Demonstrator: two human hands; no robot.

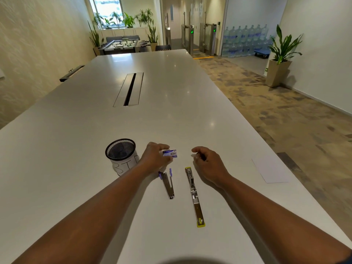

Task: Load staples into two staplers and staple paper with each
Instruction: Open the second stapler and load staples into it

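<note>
My left hand (155, 156) grips a small blue-and-white staple box (170, 153) on the white table (171, 103). Just below it lies a purple stapler (167, 182), swung open in a V. To its right a yellow stapler (194, 195) lies fully opened out flat, metal channel up. My right hand (206, 161) hovers above the yellow stapler's far end, fingers loosely curled, thumb and fingertips close together; I cannot tell whether anything small sits between them. A white sheet of paper (269, 171) lies near the table's right edge.
A black mesh cup (121, 154) with a white paper label stands left of my left hand. A cable slot (130, 89) runs along the table's middle. The table's right edge drops to a patterned floor with a potted plant (282, 58).
</note>
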